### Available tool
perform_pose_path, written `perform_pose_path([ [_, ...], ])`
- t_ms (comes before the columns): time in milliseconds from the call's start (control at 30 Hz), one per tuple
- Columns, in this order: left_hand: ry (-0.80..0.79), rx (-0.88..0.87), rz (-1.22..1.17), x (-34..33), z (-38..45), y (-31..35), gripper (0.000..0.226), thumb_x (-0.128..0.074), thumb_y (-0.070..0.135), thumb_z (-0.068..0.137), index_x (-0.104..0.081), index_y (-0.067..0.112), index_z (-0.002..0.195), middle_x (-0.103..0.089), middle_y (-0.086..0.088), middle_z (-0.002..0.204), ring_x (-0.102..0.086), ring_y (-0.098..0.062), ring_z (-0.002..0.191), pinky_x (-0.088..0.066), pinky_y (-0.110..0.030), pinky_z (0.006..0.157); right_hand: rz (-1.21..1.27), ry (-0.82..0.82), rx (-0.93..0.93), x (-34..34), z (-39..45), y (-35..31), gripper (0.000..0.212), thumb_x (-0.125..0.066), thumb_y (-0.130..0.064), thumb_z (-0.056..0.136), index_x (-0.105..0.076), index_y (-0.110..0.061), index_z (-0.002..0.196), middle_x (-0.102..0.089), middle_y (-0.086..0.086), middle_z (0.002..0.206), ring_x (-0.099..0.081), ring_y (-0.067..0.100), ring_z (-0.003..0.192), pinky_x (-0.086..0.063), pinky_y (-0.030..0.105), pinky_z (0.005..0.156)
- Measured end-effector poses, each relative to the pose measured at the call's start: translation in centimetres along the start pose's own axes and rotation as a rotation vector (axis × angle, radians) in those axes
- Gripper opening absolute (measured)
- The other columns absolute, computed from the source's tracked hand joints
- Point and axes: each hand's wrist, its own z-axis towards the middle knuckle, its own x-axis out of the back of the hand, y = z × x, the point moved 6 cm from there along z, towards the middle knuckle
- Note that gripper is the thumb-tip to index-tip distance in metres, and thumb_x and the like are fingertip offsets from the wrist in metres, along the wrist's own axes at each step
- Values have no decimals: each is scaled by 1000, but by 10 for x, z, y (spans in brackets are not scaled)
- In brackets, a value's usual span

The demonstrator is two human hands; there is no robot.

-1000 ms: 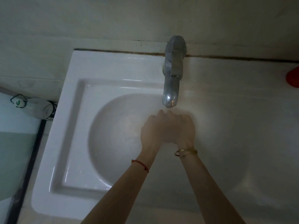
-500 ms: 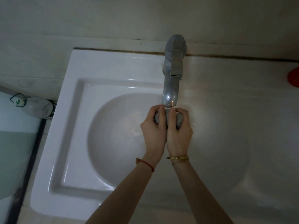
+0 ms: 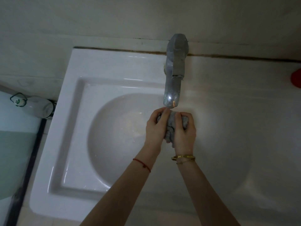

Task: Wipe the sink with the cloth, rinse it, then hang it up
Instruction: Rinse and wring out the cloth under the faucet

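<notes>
A grey cloth (image 3: 171, 126) is bunched into a wad between both hands, just below the spout of the metal faucet (image 3: 175, 70). My left hand (image 3: 154, 128) grips its left side with the fingers curled over the top. My right hand (image 3: 184, 132) squeezes the right side. Both hands are over the round bowl of the white sink (image 3: 71, 128). I cannot tell whether water is running from the spout.
A pale bottle (image 3: 35, 106) lies left of the sink beside a glass panel with a dark frame (image 3: 31, 160). A red object (image 3: 296, 77) sits at the right edge on the counter. The wall runs directly behind the faucet.
The hands have parted a little and turned, so more of the grey cloth now shows between them. One second ago it was hidden under the joined hands.
</notes>
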Motion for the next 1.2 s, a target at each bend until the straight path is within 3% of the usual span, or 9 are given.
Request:
perform_pose_path([
  [67,55,-37,-117,-1,0,1,20,-66,24,92,-67,10,107,-70,-15,107,-69,-28,100,-60,-39,86,0,-9,-68,-2,-4,6,19,-56,-29,96,-55,-12,89,-59,-5,75,-58,3,64,-45,13,50],
  [167,85,-192,-72,-4,-2,10,17,-68,22,89,-63,7,94,-66,-14,87,-66,-24,82,-59,-42,80,44,-2,-203,-5,-8,12,31,-56,-42,94,-49,-19,75,-57,-5,67,-57,11,57,-45,22,44],
  [300,107,-229,-27,-11,-3,14,27,-66,40,81,-56,15,75,-56,6,64,-54,-12,64,-51,-33,64,-79,6,-97,-8,-2,-2,50,-52,-55,91,-37,-18,60,-45,-7,54,-44,2,47,-38,13,49],
  [467,186,-214,-18,-4,4,7,38,-62,24,93,-48,15,59,-43,3,54,-42,-15,59,-41,-35,61,-172,-46,-66,-12,0,0,49,-53,-45,95,-34,-15,61,-36,-6,52,-40,3,42,-34,13,43],
  [700,248,-89,10,4,11,-11,39,-55,5,86,-39,10,51,-35,3,45,-34,-14,51,-33,-30,57,-317,-64,203,-16,-2,-3,43,-43,-14,97,-29,-23,58,-31,-6,47,-44,6,44,-29,12,41],
  [800,246,5,30,5,14,-17,43,-54,3,84,-37,15,46,-33,12,36,-31,-7,42,-31,-26,51,-365,-130,324,-18,-2,-4,25,-33,-24,90,-35,-15,67,-31,-10,47,-33,7,38,-29,13,41],
  [1033,242,147,0,7,18,-30,59,-52,-2,80,-35,20,29,-31,12,33,-29,-10,41,-30,-24,48,-423,-244,448,-22,-4,-1,27,-23,-35,85,-33,-14,74,-32,-6,50,-30,6,42,-16,15,44],
  [1133,250,180,38,8,12,-33,60,-53,1,83,-42,20,27,-36,12,31,-35,-11,41,-33,-23,48,-424,-256,436,-20,-6,4,26,-24,-35,88,-34,-15,75,-36,-4,52,-32,8,43,-18,13,44],
  [1200,249,169,66,8,5,-31,53,-55,7,86,-54,22,36,-49,10,39,-47,-14,47,-43,-26,51,-399,-242,396,-14,-9,6,25,-30,-30,93,-36,-14,75,-34,-8,50,-34,6,42,-22,13,41],
])
